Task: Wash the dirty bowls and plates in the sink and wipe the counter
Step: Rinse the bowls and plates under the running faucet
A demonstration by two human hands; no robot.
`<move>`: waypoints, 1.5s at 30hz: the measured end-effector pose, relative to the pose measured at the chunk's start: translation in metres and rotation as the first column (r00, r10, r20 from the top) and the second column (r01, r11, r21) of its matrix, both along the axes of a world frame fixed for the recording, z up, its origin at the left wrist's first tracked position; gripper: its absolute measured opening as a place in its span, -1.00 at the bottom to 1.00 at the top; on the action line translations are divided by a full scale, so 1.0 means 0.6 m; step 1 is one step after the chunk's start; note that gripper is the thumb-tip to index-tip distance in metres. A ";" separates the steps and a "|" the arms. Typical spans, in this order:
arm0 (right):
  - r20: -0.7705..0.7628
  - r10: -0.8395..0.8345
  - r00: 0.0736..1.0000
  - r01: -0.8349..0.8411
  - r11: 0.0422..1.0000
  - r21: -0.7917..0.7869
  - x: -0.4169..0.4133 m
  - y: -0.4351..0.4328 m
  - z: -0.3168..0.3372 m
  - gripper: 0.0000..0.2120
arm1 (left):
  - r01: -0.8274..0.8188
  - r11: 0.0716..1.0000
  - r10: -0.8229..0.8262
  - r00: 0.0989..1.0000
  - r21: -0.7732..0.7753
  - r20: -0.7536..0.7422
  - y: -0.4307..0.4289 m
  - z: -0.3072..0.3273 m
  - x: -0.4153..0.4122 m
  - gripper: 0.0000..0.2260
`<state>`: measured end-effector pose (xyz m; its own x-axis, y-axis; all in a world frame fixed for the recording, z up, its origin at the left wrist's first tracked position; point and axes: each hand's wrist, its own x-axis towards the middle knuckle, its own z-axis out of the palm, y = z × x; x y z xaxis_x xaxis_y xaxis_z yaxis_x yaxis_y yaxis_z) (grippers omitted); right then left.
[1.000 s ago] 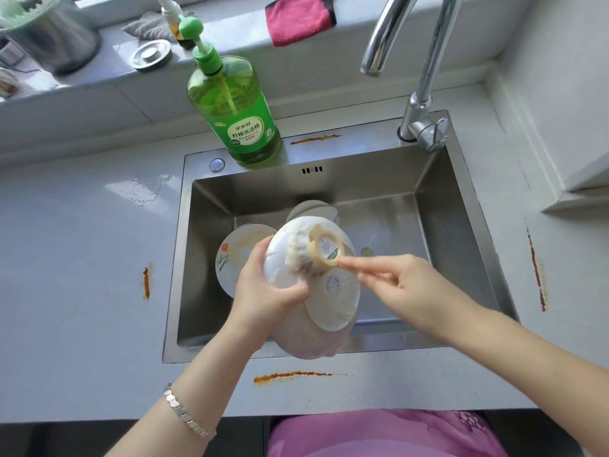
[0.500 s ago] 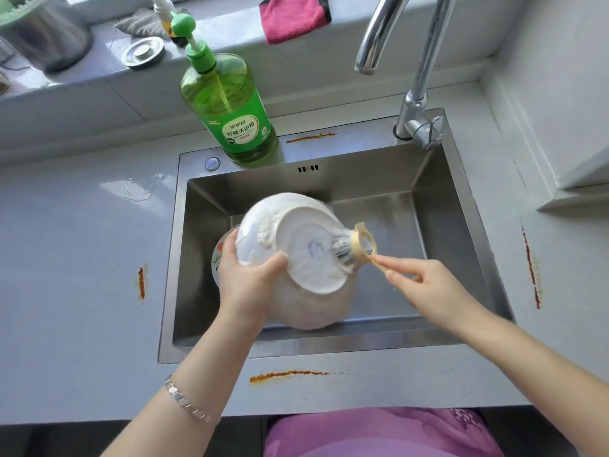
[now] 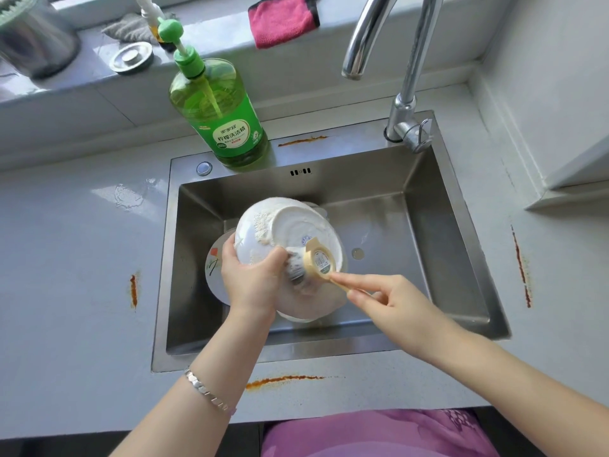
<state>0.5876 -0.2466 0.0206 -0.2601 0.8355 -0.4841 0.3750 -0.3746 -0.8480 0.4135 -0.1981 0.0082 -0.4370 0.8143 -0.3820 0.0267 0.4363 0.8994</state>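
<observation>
Now left hand point(image 3: 250, 280) grips one bowl point(image 3: 291, 225), right hand point(image 3: 397, 308) one brush point(image 3: 319, 262).

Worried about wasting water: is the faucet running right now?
Off, it seems: no stream of water falls from the faucet into the sink below.

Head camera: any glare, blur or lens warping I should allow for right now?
Head view: sunlight glares off the counter left of the sink and off the faucet; the wide lens bows the sink's edges; the brush bristles on the bowl look smeared.
</observation>
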 end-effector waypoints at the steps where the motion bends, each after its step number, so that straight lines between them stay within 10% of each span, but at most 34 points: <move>1: 0.009 0.001 1.000 -0.001 1.000 0.003 0.003 0.001 -0.004 -0.68 | 0.001 1.000 -0.001 1.000 -0.006 0.012 0.000 -0.001 -0.001 -0.48; 10: 0.348 0.000 0.938 0.044 0.992 -0.119 0.112 0.019 -0.109 -0.57 | 0.170 0.983 -0.178 0.971 -0.066 -0.157 0.029 -0.002 -0.010 -0.50; 18: 0.542 -0.145 0.828 -0.016 0.959 0.281 0.177 0.193 -0.060 -0.57 | 0.292 0.950 -0.311 0.920 -0.114 -0.238 0.088 0.017 0.020 -0.50; 45: 0.545 -0.312 0.778 0.069 0.905 0.419 0.228 0.297 -0.109 -0.77 | 0.282 0.950 -0.308 0.914 -0.131 -0.263 0.129 0.031 0.059 -0.57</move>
<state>0.7243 -0.0685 -0.0451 0.1574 0.9771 -0.1433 0.7951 -0.2114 -0.5684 0.4486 -0.1205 0.0266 -0.2804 0.8910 -0.3569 0.4083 0.4472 0.7958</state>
